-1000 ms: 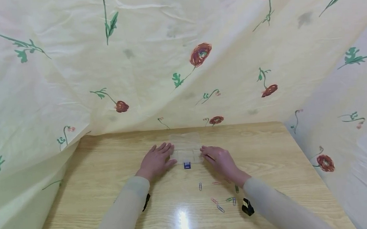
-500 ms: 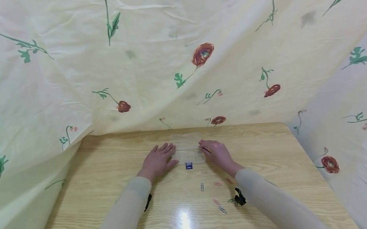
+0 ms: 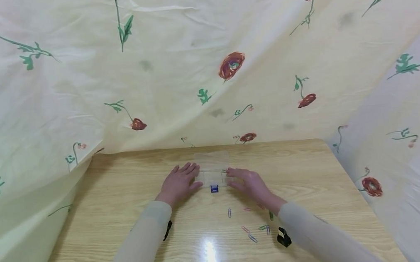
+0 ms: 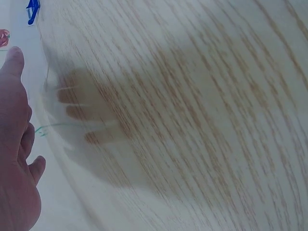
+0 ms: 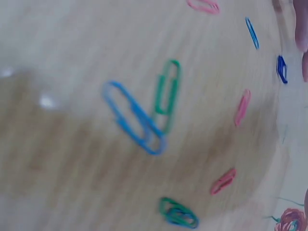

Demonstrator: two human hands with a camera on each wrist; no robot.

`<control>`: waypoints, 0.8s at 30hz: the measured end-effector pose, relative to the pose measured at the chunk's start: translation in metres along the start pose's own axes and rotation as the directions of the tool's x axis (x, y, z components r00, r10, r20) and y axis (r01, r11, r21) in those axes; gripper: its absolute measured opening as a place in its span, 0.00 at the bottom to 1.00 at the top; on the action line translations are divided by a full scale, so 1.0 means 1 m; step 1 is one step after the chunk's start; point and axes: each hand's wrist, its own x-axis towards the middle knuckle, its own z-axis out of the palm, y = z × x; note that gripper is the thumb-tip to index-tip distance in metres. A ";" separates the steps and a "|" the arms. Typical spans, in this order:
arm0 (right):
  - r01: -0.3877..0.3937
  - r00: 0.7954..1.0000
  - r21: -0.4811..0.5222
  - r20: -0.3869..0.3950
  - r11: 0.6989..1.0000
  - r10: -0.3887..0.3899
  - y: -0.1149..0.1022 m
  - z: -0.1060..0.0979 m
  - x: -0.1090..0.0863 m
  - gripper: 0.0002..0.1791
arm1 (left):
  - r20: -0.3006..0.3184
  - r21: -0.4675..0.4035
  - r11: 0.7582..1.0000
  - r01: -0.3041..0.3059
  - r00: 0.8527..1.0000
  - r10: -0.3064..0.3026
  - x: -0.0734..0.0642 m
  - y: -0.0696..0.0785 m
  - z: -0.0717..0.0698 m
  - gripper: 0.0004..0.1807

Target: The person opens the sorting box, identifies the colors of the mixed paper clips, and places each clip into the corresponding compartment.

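A clear plastic box (image 3: 212, 176) lies at the far middle of the table with its transparent lid (image 3: 211, 160) swung back and a blue latch (image 3: 214, 189) at its front. Thin dividers split the inside. My left hand (image 3: 179, 184) rests along the box's left end, its fingers straight. In the left wrist view that hand (image 4: 18, 139) shows at the left edge. My right hand (image 3: 250, 181) reaches over the box's right end, thumb and forefinger apart. A tiny object (image 3: 224, 171) shows at the forefinger's tip inside the box, too small to identify.
Several paper clips lie between the arms: a blue paper clip (image 3: 229, 213), a pink paper clip (image 3: 245, 230) and a green paper clip (image 5: 167, 91) among them. Black wrist straps (image 3: 283, 237) sit beneath the sleeves. A flowered cloth (image 3: 176, 88) hangs behind the table.
My right hand's fingertips have shifted left over the box's right end, and its thumb and forefinger have spread from being close together. My left hand stays at the left end.
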 end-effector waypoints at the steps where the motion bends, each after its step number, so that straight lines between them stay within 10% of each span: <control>1: 0.015 1.000 0.007 0.000 1.000 -0.015 -0.002 0.000 -0.003 0.19 | 0.001 0.003 1.000 0.000 1.000 0.000 0.000 0.000 0.000 0.40; 24: 0.163 0.971 0.055 0.166 0.985 -0.170 -0.020 0.006 -0.061 0.19 | 0.015 0.011 1.000 -0.008 1.000 0.008 0.001 -0.002 0.000 0.41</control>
